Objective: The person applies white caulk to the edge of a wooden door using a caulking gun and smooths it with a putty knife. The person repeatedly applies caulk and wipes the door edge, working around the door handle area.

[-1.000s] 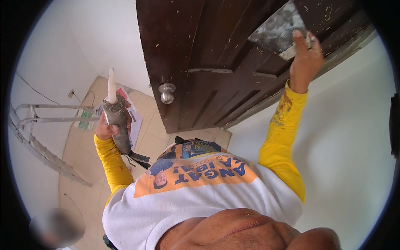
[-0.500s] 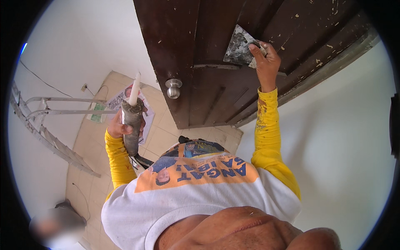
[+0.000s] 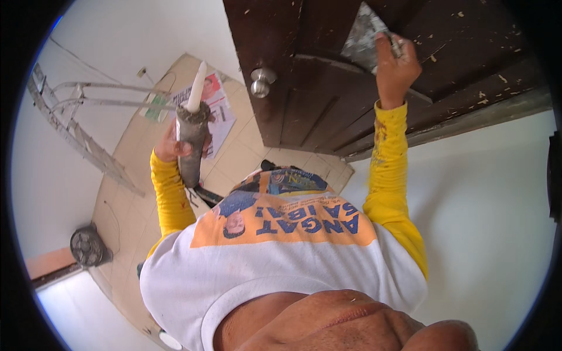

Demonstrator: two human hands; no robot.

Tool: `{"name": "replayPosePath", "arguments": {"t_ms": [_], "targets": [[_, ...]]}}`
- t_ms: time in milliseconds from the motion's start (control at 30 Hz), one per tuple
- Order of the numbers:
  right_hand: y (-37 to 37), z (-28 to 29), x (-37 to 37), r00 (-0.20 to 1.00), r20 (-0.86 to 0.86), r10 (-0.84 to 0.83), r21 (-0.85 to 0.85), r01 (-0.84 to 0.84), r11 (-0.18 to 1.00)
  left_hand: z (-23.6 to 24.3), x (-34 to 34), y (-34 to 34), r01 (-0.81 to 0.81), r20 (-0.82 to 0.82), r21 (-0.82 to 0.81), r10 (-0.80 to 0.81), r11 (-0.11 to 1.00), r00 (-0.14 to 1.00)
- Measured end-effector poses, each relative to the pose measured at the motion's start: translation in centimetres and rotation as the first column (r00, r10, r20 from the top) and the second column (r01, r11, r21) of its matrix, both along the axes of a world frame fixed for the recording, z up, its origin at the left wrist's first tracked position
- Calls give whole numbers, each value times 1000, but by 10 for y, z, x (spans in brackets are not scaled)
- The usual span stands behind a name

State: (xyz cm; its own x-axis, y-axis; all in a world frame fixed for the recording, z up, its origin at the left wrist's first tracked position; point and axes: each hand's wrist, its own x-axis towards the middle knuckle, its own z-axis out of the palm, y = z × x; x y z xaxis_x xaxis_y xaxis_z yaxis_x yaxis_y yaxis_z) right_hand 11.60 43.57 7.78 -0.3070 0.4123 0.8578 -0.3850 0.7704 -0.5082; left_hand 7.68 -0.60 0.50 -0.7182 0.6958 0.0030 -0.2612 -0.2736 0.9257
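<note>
My left hand is wrapped round a sealant tube, a grimy grey cylinder with a long white nozzle pointing up. Dark metal parts show below the tube. My right hand grips a putty knife, its broad blade smeared grey and white. The blade lies against or just over a panel of the dark brown door, near a moulding edge; exact contact cannot be told. Pale chips and scratches mark the door, and its round metal knob sits left of the knife.
An aluminium ladder stands at left on the beige tiled floor. A printed poster lies on the floor behind the tube. At lower left is a black fan with a cord. A white wall runs along the right.
The head view has shifted, so door and floor sit differently in it. The putty knife's blade now looks narrower and more tilted. A blurred patch at lower left is gone, and the fan shows there.
</note>
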Motion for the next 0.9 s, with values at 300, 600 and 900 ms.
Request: {"name": "replayPosePath", "arguments": {"t_ms": [300,600,900], "targets": [[24,-57,68,912,-119,394,-717,-353,601,10,-1,-33,-97,-164,43,102,994,981],[8,-229,133,611,-379,695,-924,-207,-322,21,30,20,-146,-222,-38,134,989,966],[3,-126,116,117,-446,887,-785,-528,-325,30,38,66,-239,-375,-59,201,969,905]]}}
